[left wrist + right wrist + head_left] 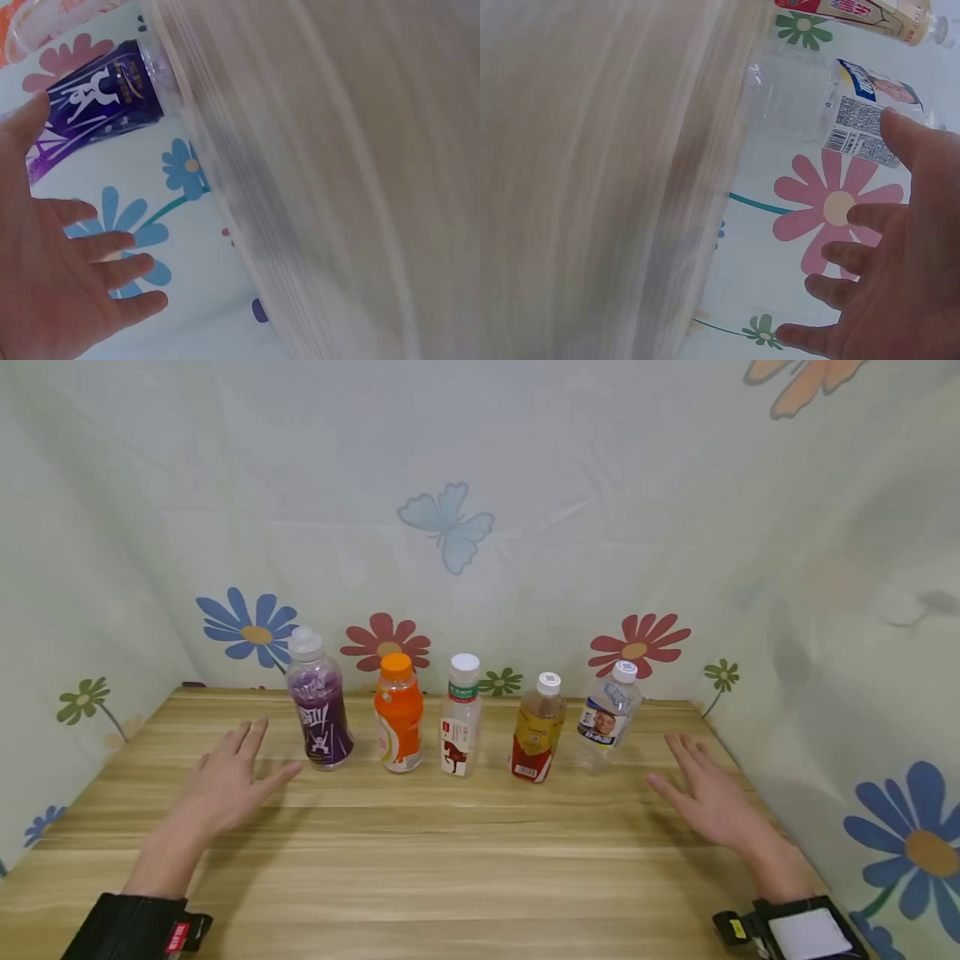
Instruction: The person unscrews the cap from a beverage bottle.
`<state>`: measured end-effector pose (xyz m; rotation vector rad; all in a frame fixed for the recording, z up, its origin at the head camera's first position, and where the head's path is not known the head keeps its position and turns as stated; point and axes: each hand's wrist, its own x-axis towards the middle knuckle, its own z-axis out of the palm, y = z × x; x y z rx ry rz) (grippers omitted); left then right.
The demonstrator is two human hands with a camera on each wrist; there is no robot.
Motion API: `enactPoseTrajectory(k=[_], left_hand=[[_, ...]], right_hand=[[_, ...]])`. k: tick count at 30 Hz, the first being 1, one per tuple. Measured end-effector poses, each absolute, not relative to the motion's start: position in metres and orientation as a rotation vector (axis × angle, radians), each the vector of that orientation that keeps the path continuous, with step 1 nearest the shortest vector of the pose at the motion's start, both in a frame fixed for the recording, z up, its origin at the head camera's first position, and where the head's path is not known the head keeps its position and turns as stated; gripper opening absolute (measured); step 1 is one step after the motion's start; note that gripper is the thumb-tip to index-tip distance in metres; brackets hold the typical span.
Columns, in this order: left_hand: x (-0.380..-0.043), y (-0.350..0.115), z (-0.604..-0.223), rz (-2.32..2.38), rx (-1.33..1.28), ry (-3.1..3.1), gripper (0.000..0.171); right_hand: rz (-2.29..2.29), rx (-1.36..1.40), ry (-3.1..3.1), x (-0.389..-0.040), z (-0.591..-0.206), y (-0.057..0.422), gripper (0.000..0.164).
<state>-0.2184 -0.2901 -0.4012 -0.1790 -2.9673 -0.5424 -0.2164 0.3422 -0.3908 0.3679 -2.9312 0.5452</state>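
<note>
Both hands are held out with fingers extended and hold nothing. My left hand (pixel 225 781) is nearest the purple-labelled bottle (pixel 322 718) with a whitish cap, at the row's left end. On the other side, my right hand (pixel 708 797) is closest to a clear bottle (pixel 607 718) with a blue and white label showing a face. Between these two stand an orange bottle (pixel 400 718) with an orange cap, a white-capped bottle (pixel 459 718) with a horse on its label, and a bottle with a yellow and red label (pixel 537 731). All of them stand upright.
The bottles form a row near the back of a wood-grain table (pixel 480 868). Behind and beside it hangs a pale cloth (pixel 525 460) printed with flowers and butterflies. Each wrist wears a black strap (pixel 127 927).
</note>
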Motion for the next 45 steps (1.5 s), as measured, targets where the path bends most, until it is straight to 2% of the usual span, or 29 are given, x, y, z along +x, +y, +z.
enactPoseTrajectory(k=[15, 21, 29, 45], left_hand=[[-0.224, -0.259, -0.390, -0.793, -0.051, -2.853, 0.109], [-0.228, -0.250, -0.388, -0.939, -0.001, -2.788, 0.113], [-0.235, -0.240, -0.384, -1.099, -0.021, -2.729, 0.114], [-0.246, -0.226, -0.374, -1.261, 0.095, -2.664, 0.107]], right_hand=[[0.642, 0.302, -2.933, -0.228, -0.391, 0.325, 0.071], [0.685, 0.240, -2.970, -0.229, -0.385, 0.315, 0.062], [0.731, 0.318, -2.982, -0.225, -0.372, 0.299, 0.047], [0.769, 0.347, -2.953, -0.226, -0.364, 0.274, 0.048]])
